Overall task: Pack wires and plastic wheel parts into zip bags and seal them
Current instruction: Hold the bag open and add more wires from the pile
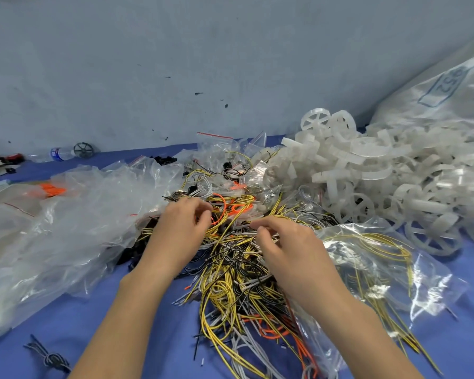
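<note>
A tangled heap of yellow, black, white and orange wires [230,280] covers the middle of the blue table. My left hand [179,228] lies on its far left part, fingers curled and pinching an orange wire [221,207]. My right hand [285,242] is beside it, fingers curled into white and yellow strands. A mound of translucent white plastic wheel parts [367,173] is piled at the right. A clear zip bag [381,272] with yellow wires inside lies just right of my right hand.
Crumpled clear bags [60,220] spread over the left side, and small red-striped zip bags [216,144] sit behind the wires. A plastic bottle [60,154] lies at the far left by the wall. A large printed sack [443,94] leans at the right. A small wire bundle [49,358] lies near the front edge.
</note>
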